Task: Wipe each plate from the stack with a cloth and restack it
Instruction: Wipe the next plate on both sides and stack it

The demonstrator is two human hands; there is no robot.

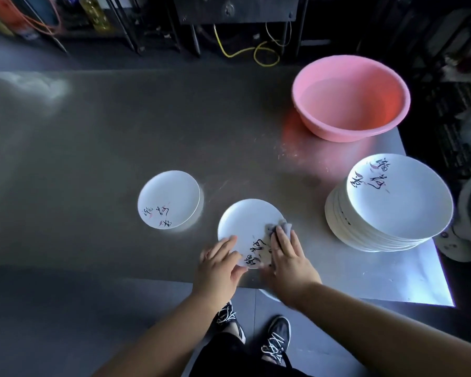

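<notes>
A white plate [246,223] with black calligraphy lies flat near the table's front edge. My left hand [218,266] grips its near left rim, thumb on the edge. My right hand [288,257] presses a grey cloth [282,227] onto the plate's right side. A tall stack of several matching plates [392,202] stands to the right. To the left sits a low pile of such plates [169,200]; how many it holds I cannot tell.
A pink plastic basin [350,97] sits at the back right of the steel table [106,137]. A yellow cable and dark equipment lie beyond the far edge. A white appliance stands just off the table's right side. My shoes show below the front edge.
</notes>
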